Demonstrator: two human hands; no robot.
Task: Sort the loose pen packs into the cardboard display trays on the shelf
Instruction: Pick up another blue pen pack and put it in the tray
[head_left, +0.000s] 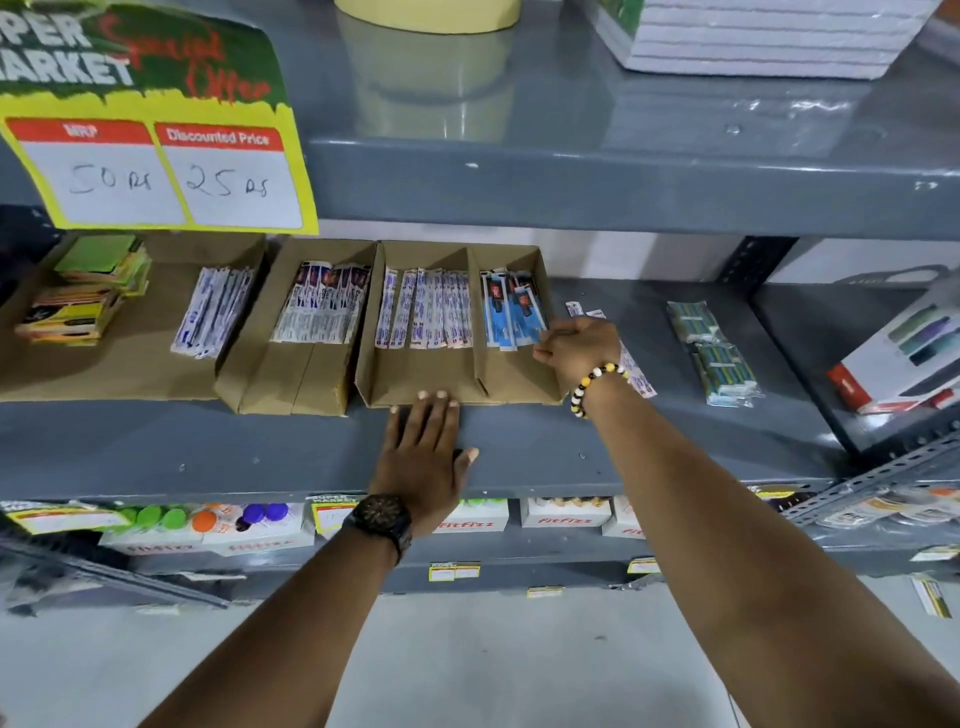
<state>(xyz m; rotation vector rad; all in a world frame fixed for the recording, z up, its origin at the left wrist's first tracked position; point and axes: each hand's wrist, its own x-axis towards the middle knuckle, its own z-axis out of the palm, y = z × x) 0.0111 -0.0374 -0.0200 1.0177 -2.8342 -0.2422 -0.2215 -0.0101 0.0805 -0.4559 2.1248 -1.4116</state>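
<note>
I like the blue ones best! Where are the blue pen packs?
The blue pen packs stand in the right compartment of the right-most cardboard tray, beside the right hand.

The shelf (675, 457) is slate grey. The cardboard display trays (415, 374) are plain brown. One compartment holds blue pen packs (511, 317) with black-and-red labels; its neighbour holds white packs (426, 314) printed in purple. The offer sign (156, 119) is yellow and green with red headers. The bead bracelet (592, 384) alternates black, white and yellow; the wristwatch (382, 519) is black.
</note>
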